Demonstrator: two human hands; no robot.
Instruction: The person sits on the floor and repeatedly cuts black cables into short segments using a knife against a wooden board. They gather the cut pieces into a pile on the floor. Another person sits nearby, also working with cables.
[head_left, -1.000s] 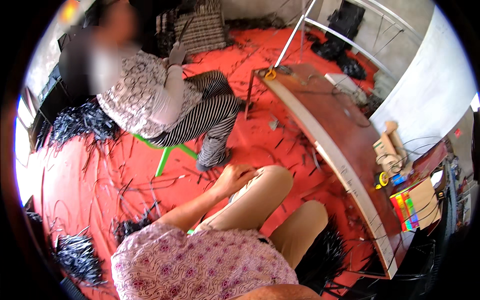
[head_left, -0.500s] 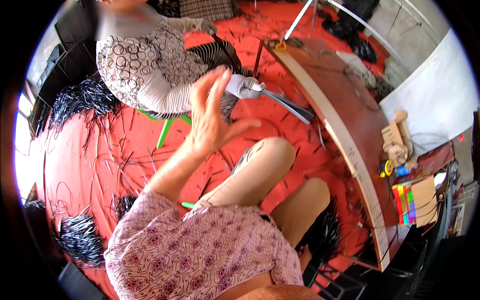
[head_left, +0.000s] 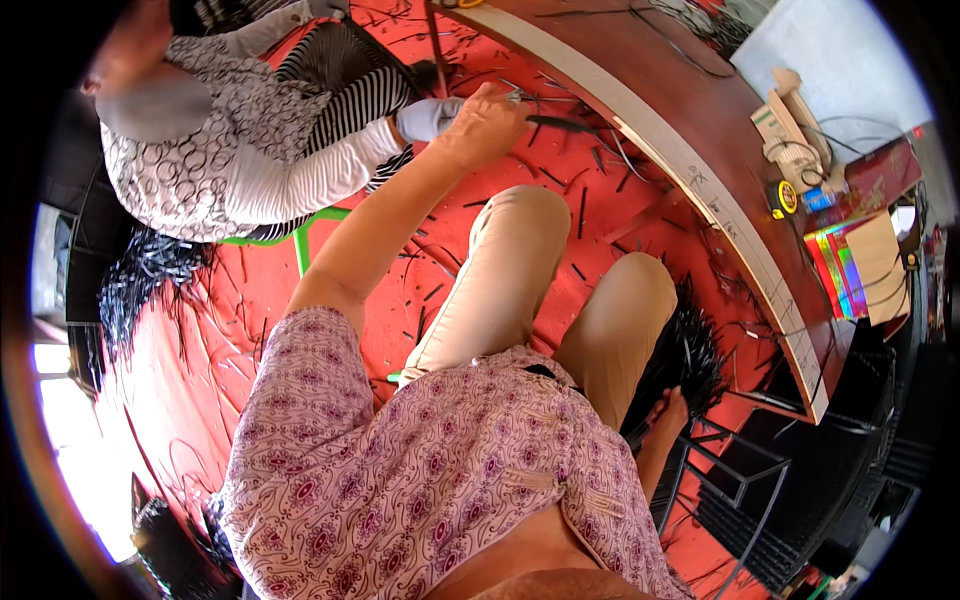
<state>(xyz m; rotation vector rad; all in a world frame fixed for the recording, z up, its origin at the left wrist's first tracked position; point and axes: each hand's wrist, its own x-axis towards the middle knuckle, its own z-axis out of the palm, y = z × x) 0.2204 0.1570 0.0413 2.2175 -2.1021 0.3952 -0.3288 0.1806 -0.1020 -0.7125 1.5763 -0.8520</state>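
Observation:
My left hand (head_left: 487, 128) reaches far forward, its fingers closed round the near end of a dark flat strip (head_left: 562, 123). The strip sticks out to the right over the red floor. Touching or just behind my hand is the grey-white gloved hand (head_left: 425, 118) of a person seated at the left; their glove's fingers are hidden. A small shiny piece shows by my fingertips, too small to name. Low at my right side, my right hand (head_left: 667, 412) hangs beside a bundle of black strips (head_left: 700, 345). Its fingers show only in part, and whether they grip anything is unclear.
A brown table (head_left: 720, 150) with a pale marked edge curves along the right. On it are cardboard pieces (head_left: 790, 135), a yellow tape measure (head_left: 783, 198) and a shiny coloured box (head_left: 845, 265). Cut strips litter the red floor (head_left: 500, 240). A black metal frame (head_left: 740, 480) stands lower right.
My left hand has gone from spread in the air to closed on the strip by the co-worker's glove. The view has shifted, and more of my right hand shows.

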